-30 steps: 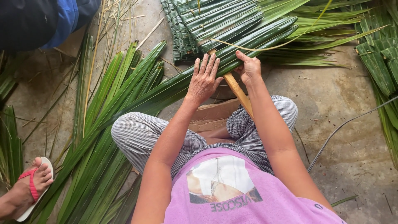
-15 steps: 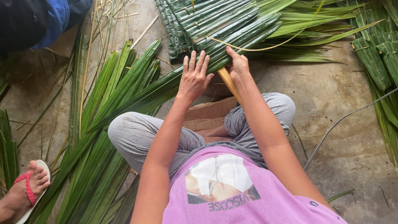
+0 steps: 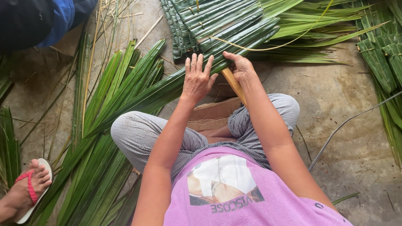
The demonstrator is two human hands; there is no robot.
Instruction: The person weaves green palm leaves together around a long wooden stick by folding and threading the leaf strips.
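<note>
We press our left hand (image 3: pixel 197 81) flat on the folded palm leaf (image 3: pixel 234 42); our right hand (image 3: pixel 240 67) pinches it over the bamboo slat (image 3: pixel 234 86).

An informal thatch-making spot on a bare concrete floor (image 3: pixel 343 96): loose palm fronds (image 3: pixel 113 109) lie spread across it, a panel of folded palm leaves (image 3: pixel 217 21) stitched along a wooden slat (image 3: pixel 234 86), a sandalled foot (image 3: pixel 31 184) nearby

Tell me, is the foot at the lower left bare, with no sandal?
No, the foot wears a white sandal with a pink strap, resting on the floor beside the long green leaves.
</note>
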